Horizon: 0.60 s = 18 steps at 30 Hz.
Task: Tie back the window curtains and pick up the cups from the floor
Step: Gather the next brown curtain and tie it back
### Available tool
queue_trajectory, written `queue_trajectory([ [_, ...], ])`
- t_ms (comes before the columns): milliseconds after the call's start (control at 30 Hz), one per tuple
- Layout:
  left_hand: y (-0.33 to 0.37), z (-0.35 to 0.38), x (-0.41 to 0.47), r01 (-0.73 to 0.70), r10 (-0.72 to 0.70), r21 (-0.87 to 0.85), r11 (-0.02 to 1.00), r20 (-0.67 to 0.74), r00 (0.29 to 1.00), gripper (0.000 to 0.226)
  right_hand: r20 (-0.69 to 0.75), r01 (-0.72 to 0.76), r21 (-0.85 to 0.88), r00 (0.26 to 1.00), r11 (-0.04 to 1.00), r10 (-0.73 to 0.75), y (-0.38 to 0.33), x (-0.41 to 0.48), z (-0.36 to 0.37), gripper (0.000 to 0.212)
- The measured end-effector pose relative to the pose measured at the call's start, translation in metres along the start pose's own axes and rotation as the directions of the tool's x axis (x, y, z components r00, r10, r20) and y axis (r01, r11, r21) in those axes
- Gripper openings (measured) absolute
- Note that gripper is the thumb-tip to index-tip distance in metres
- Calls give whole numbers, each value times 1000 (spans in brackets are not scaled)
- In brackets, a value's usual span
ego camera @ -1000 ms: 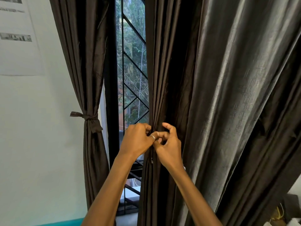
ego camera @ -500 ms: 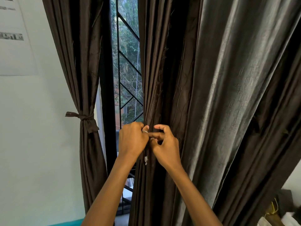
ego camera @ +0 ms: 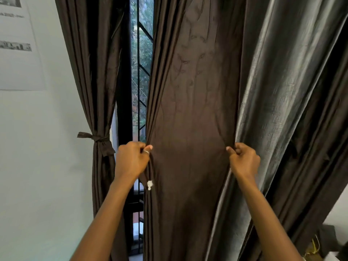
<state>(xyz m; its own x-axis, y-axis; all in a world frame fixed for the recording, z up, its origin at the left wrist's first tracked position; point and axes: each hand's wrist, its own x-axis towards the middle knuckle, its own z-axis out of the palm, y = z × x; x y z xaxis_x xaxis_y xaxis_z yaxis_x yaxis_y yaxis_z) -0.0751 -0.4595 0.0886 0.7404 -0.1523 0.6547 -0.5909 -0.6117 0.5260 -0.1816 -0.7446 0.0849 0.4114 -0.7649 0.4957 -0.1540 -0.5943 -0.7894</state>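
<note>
the right-hand curtain (ego camera: pixel 192 110), dark brown, was seen hanging in front of the window (ego camera: pixel 145 59), all but a narrow strip at the window's left side being covered by it. a flat stretch of this curtain was held taut between two hands. its left edge was pinched by the left hand (ego camera: pixel 131 159), with the fingers curled and the thumb pressed onto the gathered cloth, and a ring (ego camera: pixel 146 152) was worn on one finger. a fold further right was pinched by the right hand (ego camera: pixel 243 159), with thumb and curled fingers clamped on the fabric. the two hands were held well apart at about the same height. a small white tuft (ego camera: pixel 149 185) was seen on the curtain's edge just beneath the left hand. past the right hand, greyer, shinier folds (ego camera: pixel 282 91) were draped down to the right. the left-hand curtain (ego camera: pixel 94 72) was found gathered and bound by a knotted tie-back (ego camera: pixel 98 139) beside the window's left edge. a printed sheet (ego camera: pixel 18 53) was fixed to the pale wall (ego camera: pixel 37 166) at the upper left
</note>
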Motion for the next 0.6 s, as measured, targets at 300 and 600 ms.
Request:
queue_trajectory([
  [300,-3,2,2,-13,13,3,1000,-26,1000,45,2,70,-52,998,996,-70,11,5,-11,20],
  [600,28,12,-24,22,-21,32,999,-21,1000,49,-61,339,1,939,941,-339,-5,-64,9,6],
])
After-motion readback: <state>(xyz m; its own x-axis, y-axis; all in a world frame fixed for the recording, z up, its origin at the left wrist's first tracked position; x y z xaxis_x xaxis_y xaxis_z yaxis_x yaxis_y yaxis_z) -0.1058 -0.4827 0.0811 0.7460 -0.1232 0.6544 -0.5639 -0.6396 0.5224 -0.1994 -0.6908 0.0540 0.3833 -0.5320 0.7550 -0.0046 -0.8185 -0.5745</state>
